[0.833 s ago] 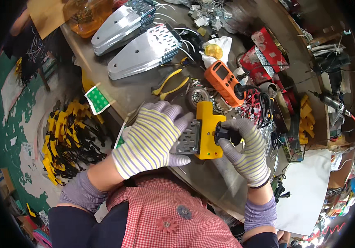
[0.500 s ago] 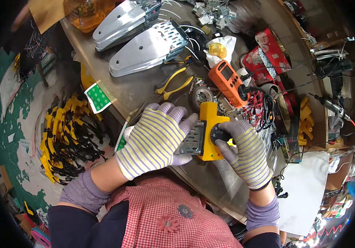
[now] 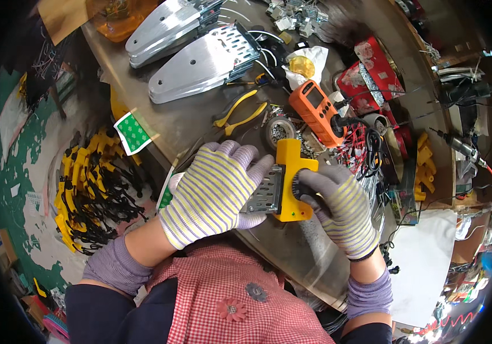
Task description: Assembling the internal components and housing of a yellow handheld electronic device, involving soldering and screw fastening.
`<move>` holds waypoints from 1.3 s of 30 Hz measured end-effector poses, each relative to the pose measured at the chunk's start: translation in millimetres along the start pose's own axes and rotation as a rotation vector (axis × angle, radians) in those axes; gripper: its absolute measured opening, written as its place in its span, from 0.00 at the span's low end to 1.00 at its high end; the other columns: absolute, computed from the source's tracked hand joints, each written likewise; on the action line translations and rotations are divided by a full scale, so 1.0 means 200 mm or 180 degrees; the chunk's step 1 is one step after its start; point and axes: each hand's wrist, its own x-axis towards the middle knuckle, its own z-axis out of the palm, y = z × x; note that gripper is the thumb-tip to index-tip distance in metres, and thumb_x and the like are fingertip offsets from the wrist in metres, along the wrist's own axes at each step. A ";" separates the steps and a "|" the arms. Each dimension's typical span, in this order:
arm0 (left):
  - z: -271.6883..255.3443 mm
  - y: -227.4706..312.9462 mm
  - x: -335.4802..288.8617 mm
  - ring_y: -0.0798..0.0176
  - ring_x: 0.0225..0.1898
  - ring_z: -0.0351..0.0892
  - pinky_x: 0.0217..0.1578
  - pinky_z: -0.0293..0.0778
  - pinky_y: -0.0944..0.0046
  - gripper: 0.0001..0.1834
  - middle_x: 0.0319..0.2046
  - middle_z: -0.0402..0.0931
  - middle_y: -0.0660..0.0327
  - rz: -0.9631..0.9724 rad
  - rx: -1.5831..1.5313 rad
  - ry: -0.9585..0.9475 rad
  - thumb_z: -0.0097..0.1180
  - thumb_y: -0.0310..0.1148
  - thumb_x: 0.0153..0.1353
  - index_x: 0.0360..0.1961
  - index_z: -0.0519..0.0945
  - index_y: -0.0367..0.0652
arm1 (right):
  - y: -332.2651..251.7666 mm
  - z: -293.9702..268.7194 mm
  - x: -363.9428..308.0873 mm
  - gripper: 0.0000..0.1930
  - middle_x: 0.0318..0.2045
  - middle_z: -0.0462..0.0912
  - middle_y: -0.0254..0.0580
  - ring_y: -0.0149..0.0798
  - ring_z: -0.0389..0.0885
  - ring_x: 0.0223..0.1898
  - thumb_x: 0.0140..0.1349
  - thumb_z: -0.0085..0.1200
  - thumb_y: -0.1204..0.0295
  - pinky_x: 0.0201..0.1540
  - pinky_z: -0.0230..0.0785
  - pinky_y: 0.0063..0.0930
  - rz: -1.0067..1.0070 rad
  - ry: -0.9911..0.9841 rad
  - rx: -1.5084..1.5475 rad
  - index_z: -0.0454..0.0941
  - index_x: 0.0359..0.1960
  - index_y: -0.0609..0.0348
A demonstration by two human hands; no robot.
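My left hand (image 3: 214, 192), in a striped knit glove, is wrapped round a slotted silver metal housing (image 3: 265, 192). Most of that housing is hidden under the palm. At its right end sits a yellow plastic end piece (image 3: 289, 153) with a round black knob (image 3: 297, 186) on its face. The fingers of my right hand (image 3: 343, 209), gloved alike, are closed on the knob and cover most of it. A small green light shows near the lower edge of the yellow piece.
Beyond my hands lie yellow-handled pliers (image 3: 237, 114), a round dish of small parts (image 3: 280, 133) and an orange multimeter (image 3: 316, 112). Two tapered silver housings (image 3: 197, 66) rest at the far left. Yellow parts with black cables (image 3: 85, 189) hang left of the bench. White paper (image 3: 420, 264) lies right.
My right hand has turned at the knob, and its fingers now cover more of the knob's face. The left hand's grip on the housing is unchanged.
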 end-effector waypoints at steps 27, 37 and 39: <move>0.06 -0.05 -0.02 0.47 0.53 0.73 0.54 0.66 0.48 0.47 0.52 0.75 0.51 0.0070 -0.0224 0.0152 0.70 0.57 0.42 0.61 0.75 0.41 | -0.11 0.07 -0.05 0.19 0.37 0.80 0.42 0.40 0.79 0.35 0.56 0.67 0.73 0.37 0.74 0.32 0.0936 0.0379 0.0200 0.80 0.50 0.56; 0.04 -0.05 -0.01 0.48 0.51 0.73 0.53 0.67 0.49 0.46 0.52 0.74 0.50 0.0084 -0.0246 0.0111 0.69 0.56 0.44 0.61 0.75 0.40 | -0.09 0.06 0.00 0.18 0.32 0.80 0.47 0.49 0.80 0.33 0.57 0.65 0.68 0.38 0.74 0.38 0.0688 0.0179 -0.0044 0.79 0.48 0.56; 0.03 -0.04 -0.01 0.48 0.51 0.73 0.53 0.67 0.49 0.45 0.52 0.74 0.50 0.0065 -0.0232 0.0052 0.68 0.56 0.44 0.61 0.75 0.40 | -0.11 0.05 -0.01 0.14 0.26 0.80 0.42 0.48 0.80 0.27 0.59 0.63 0.67 0.33 0.73 0.39 0.1321 -0.0053 0.0114 0.78 0.45 0.57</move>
